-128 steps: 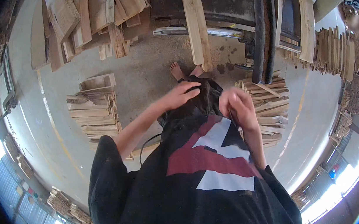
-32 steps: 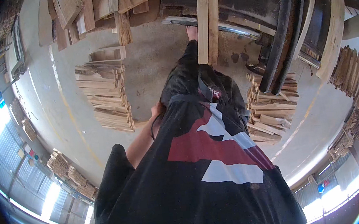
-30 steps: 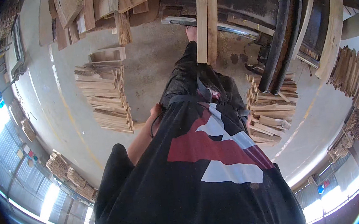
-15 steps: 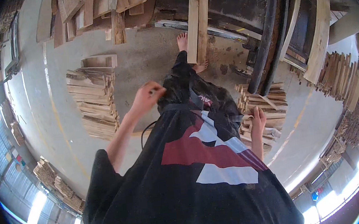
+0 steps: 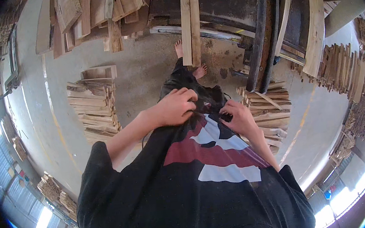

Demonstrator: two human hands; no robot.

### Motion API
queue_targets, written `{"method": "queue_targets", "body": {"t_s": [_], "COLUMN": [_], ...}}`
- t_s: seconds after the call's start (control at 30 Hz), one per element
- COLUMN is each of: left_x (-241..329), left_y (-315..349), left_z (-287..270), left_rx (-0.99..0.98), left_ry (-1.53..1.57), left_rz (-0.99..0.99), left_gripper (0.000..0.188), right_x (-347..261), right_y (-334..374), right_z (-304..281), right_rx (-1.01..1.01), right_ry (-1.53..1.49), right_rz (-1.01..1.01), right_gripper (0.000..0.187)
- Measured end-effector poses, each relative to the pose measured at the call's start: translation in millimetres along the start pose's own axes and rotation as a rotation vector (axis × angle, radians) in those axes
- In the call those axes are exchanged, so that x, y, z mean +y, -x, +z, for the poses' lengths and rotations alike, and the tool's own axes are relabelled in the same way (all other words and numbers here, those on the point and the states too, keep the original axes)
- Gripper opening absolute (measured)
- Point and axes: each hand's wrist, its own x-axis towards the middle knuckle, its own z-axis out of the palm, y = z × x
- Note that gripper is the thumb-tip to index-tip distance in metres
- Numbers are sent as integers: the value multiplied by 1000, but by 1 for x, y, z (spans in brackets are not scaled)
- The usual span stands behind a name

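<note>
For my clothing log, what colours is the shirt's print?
The print is dark red and white; head view.

Black shirt (image 5: 182, 192), maroon-and-white front, creased near the waist

A woodworking workshop, shown by stacked boards (image 5: 94, 109) and machinery (image 5: 219, 1).
</note>
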Motion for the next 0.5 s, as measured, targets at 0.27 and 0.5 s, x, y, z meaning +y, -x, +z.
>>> {"method": "queue_targets", "body": {"t_s": [0.27,0.5], "left_x": [-18,-21], "left_y": [-18,-20], "left_z": [-1,6], "left_rx": [-135,54], "left_ry": [170,725], "left_rz": [-7,-343], "left_gripper": [16,10], "right_x": [-1,3], "right_y": [-12,-26], "right_z": [2,7], "right_rx": [-3,206], "right_ry": [133,147], "right_rz": [-170,-269], "right_gripper": [21,17]}}
